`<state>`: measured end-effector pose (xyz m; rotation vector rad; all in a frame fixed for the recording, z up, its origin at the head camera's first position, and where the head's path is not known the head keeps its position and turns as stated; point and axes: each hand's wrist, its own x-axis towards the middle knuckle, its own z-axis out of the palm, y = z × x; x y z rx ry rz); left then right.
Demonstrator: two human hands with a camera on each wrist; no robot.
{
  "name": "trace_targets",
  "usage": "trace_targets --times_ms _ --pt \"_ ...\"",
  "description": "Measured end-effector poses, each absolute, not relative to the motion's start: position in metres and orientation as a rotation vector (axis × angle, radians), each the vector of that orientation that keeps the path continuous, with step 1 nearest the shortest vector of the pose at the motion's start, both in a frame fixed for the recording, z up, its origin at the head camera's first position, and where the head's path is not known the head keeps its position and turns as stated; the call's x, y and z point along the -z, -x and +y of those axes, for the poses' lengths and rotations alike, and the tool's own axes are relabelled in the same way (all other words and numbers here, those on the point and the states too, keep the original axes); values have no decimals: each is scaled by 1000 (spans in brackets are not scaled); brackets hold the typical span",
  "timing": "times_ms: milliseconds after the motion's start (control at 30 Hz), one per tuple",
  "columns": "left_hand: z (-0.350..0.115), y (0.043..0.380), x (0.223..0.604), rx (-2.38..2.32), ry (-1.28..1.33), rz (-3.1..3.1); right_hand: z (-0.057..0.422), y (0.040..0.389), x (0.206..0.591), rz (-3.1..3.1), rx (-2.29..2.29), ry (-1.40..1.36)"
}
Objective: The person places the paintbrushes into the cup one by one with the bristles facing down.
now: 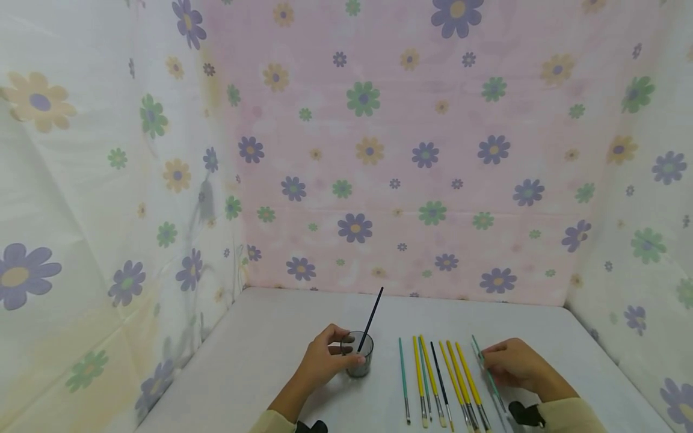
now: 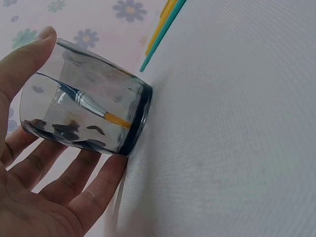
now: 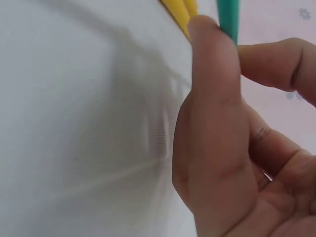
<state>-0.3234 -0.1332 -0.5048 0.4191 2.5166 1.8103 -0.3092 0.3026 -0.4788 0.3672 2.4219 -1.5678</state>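
A clear, dark-tinted glass [image 1: 358, 362] stands on the table, and my left hand [image 1: 323, 358] holds it round its side with curled fingers and thumb. One black-handled paintbrush [image 1: 371, 319] leans in the glass; through its wall in the left wrist view the orange bristles [image 2: 117, 120] show near the bottom. My right hand [image 1: 514, 364] pinches a green-handled paintbrush [image 1: 485, 365] between thumb and fingers at the right end of a row. In the right wrist view only a short piece of that green handle [image 3: 228, 19] shows above the thumb.
Several paintbrushes with yellow handles [image 1: 452, 373], green handles [image 1: 403, 370] and a black handle [image 1: 439, 370] lie side by side between the hands, bristles towards me. A white-covered table [image 1: 271, 319] carries everything. Flower-printed curtains [image 1: 325, 252] enclose the back and both sides.
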Motion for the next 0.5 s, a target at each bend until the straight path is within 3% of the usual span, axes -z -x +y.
trace_targets --times_ms 500 --pt "-132 323 505 -1799 -401 2525 297 309 460 2317 1751 -292"
